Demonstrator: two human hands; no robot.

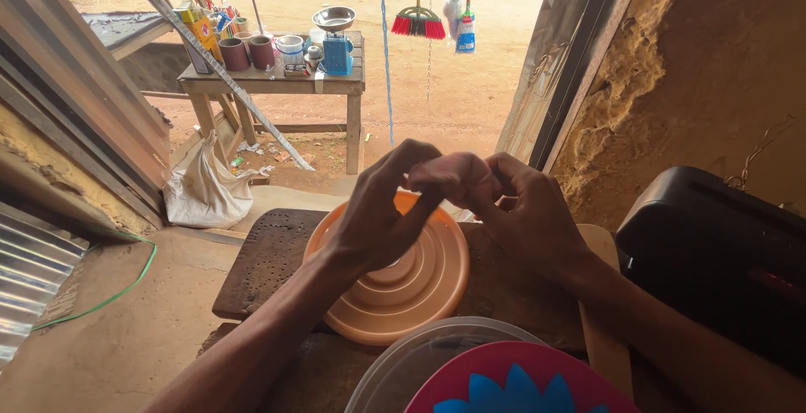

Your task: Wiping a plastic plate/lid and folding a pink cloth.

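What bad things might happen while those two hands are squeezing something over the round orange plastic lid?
Whatever the left hand and right hand pinch between them is too small to make out; if it slips, it may bounce off the upside-down ridged orange plastic lid onto the dark wooden board. The clear plastic bowl sits close under the forearms, so an elbow might nudge it.

Your view runs backlit, harsh daylight pouring through the doorway [437, 60], ground outside nearly washed out; your hands and the counter [269, 262] sit in dim shade; edges bowed, foreground bowl [512, 379] soft
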